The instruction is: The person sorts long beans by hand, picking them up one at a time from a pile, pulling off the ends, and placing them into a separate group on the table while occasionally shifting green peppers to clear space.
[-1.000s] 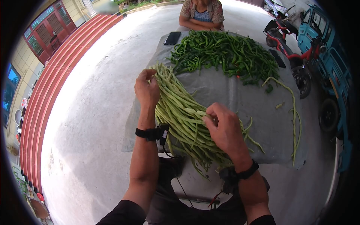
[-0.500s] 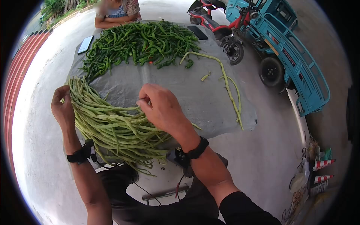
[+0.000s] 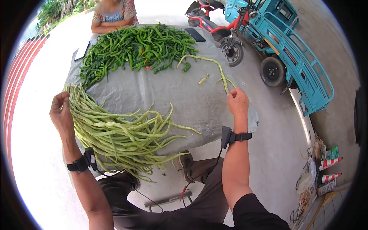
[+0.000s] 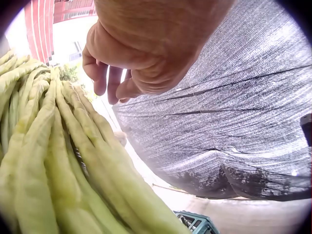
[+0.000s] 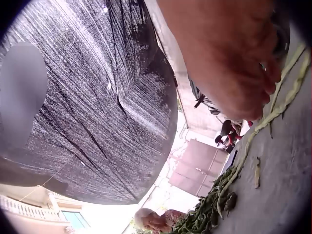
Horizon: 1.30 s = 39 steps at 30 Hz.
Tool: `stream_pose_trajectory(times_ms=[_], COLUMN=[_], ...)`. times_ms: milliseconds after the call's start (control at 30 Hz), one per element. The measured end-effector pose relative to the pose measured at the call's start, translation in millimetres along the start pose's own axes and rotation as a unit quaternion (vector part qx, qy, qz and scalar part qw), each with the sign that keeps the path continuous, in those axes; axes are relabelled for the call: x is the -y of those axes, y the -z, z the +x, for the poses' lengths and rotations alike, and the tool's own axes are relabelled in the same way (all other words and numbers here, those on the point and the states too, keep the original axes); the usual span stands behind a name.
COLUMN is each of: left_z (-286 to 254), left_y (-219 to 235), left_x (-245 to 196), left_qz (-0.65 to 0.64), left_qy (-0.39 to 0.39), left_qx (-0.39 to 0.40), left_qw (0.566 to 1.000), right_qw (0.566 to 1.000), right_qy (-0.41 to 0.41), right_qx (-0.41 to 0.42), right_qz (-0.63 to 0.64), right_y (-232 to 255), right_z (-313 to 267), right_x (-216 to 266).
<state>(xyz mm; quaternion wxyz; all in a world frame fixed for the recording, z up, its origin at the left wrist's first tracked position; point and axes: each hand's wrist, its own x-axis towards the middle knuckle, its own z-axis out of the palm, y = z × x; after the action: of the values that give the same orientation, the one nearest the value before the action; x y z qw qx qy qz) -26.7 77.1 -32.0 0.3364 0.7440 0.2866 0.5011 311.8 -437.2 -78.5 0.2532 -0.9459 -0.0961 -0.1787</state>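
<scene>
Markings: dark lettering on the cargo tricycle [image 3: 290, 57] side panel, too small to read; lettering on the red scooter [image 3: 209, 23] also unclear. Pale label on the left wrist camera [image 3: 91, 158], illegible.
Change: right hand [image 3: 238, 103] was over the yardlong bean bundle [image 3: 115, 128] half a second ago, now out at the long loose bean [image 3: 219, 65]. Bundle's right-hand ends now fan out uncovered. Left hand [image 3: 62, 115] still by the bundle's far left end.
Right grip: nearly closed, thumb and fingertips together on the long loose bean (looks like a pinch, contact partly hidden).
Left grip: part open, fingers loosely curled just beside the bundle; nothing seen in it.
Bean location: bundle spread on the left and near side of the worktop [image 3: 172, 86], some ends over the near edge. Long loose bean on the right side, arching from near the peppers to the right hand.
Count, beans: 1 bundle (strands overlap, can't count), 1 long loose bean, 1 thinner bean [image 3: 230, 81] beside it, 1 short bean piece [image 3: 203, 79].
Count, peppers: 1 heap of green chili peppers [image 3: 142, 42] at the far side, a few red bits in it.
Count, rest: 2 phones, pale-screened phone [image 3: 82, 51] left, dark phone [image 3: 195, 35] right; 1 seated person [image 3: 114, 17], arms folded.
</scene>
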Motion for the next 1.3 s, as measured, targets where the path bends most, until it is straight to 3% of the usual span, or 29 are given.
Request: stream_pose_trajectory(times_ms=[133, 433, 533, 633, 733, 833, 933, 1033, 1233, 1300], left_z=[-1.2, -7.5, -8.1, -8.5, -9.5, -12.5, -16.1, -22.9, -41.8, -52.3], left_y=[-4.2, -17.2, -16.9, -16.5, -17.5, -20.2, -23.0, -24.0, -43.2, -52.7], left_x=[-3.8, -19.6, -20.1, -21.7, -23.6, -28.7, -36.6, -57.8, -98.8, -115.1], left_qz=[-0.024, -0.044, -0.065, -0.073, -0.086, -0.123, -0.189, -0.208, -0.243, -0.258], left_qy=[0.005, 0.005, 0.014, 0.011, 0.006, 0.01, 0.028, 0.06, 0.066, 0.063], left_qx=[0.006, 0.013, 0.016, 0.02, 0.022, 0.033, 0.062, 0.088, 0.178, 0.228], left_qw=[1.0, 0.999, 0.998, 0.997, 0.996, 0.992, 0.98, 0.972, 0.951, 0.937], right_qw=[0.997, 0.976, 0.976, 0.981, 0.989, 0.934, 0.884, 0.774, 0.599, 0.561], right_qy=[-0.038, -0.117, -0.113, -0.136, -0.076, -0.14, -0.186, -0.204, -0.215, -0.207], right_qx=[0.016, 0.137, 0.12, 0.115, 0.087, 0.103, 0.11, 0.152, 0.238, 0.271], right_qz=[-0.057, -0.122, -0.14, -0.083, 0.09, 0.311, 0.414, 0.581, 0.734, 0.754], right_y=[-1.8, 0.6, -8.7, -7.9, -6.4, 0.9, 18.5, 19.6, 7.6, 5.7], right_z=[1.5, -1.1, 0.9, 5.7, 10.1, 12.1, 11.0, 12.8, 6.1, -2.5], right_x=[-50.7, -50.4, -54.5, -48.0, -41.6, -17.3, 16.3, 25.9, 67.2, 86.9])
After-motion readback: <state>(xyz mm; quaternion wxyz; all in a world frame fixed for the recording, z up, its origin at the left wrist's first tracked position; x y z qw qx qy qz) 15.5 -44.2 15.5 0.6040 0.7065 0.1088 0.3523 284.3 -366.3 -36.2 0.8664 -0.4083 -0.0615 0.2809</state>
